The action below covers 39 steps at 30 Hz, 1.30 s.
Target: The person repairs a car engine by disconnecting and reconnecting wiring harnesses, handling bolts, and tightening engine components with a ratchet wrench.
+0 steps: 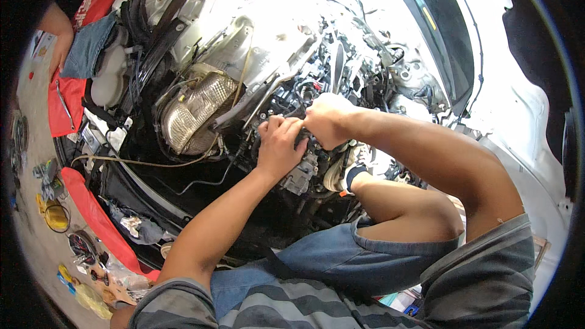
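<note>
Both of my hands are at the middle of a car's engine bay, working close together over the engine. My left hand (279,146) rests with bent fingers on the engine parts, just above a grey metal housing (300,177). Beside it, my right hand (328,121) is curled with the fingertips turned down and inward; whether it grips anything is hidden. Left of the hands is an embossed metal heat shield (201,112). Wires, hoses and connectors (315,87) crowd the area beyond my right hand, partly washed out by bright light.
A red fender cover (68,100) at the left bears a combination wrench (65,105). Another person's hand (58,50) is near the top left. A thin tan hose (151,161) crosses the bay. My shoe (336,173) stands among engine parts. Bags and loose items lie on the floor.
</note>
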Available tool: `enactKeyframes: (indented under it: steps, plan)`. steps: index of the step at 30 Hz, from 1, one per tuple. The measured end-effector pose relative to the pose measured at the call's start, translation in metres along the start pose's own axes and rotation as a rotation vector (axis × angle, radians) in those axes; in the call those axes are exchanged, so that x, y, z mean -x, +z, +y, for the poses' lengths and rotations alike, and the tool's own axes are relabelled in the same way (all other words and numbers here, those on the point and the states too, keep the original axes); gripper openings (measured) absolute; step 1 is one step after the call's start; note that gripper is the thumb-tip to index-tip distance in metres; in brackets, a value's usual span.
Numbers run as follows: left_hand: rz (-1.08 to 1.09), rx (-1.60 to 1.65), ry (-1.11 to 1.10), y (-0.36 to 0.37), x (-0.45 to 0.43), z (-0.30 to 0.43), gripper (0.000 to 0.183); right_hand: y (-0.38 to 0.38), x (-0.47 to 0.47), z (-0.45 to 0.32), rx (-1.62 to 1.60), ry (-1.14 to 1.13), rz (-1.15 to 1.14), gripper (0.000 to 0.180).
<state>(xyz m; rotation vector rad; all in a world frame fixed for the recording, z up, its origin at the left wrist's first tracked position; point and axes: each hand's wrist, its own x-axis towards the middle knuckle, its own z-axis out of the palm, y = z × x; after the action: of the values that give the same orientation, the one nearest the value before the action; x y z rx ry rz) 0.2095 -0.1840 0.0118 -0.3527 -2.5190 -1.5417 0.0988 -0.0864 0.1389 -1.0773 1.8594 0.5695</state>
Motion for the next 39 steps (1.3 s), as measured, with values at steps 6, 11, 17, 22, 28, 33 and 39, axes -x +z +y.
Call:
enactKeyframes:
  steps: [6,11,17,22,28,33,39]
  plan:
    - [-0.063,-0.068,0.028,0.0,-0.005,0.001,0.01,0.018,-0.006,0.012,0.489,-0.472,0.215,0.013]
    - [-0.092,-0.126,-0.029,0.008,-0.006,-0.001,0.005,0.009,-0.014,0.045,0.53,-0.752,0.421,0.018]
    - [-0.077,-0.082,0.011,0.007,-0.006,-0.001,0.008,0.054,-0.005,0.023,0.257,-0.254,0.489,0.031]
    - [-0.053,-0.169,0.02,0.008,-0.009,0.001,0.003,0.052,0.003,0.01,0.146,-0.038,0.503,0.029]
    - [-0.07,-0.199,0.079,0.016,-0.014,0.005,0.006,0.046,0.008,0.016,0.062,-0.132,0.436,0.018]
    - [-0.071,-0.025,0.248,0.01,-0.033,0.025,0.015,0.036,0.062,0.034,0.118,-0.248,0.512,0.013]
    - [0.048,-0.263,-0.071,0.044,-0.075,0.051,0.058,0.052,0.107,0.123,-0.31,0.233,0.651,0.021]
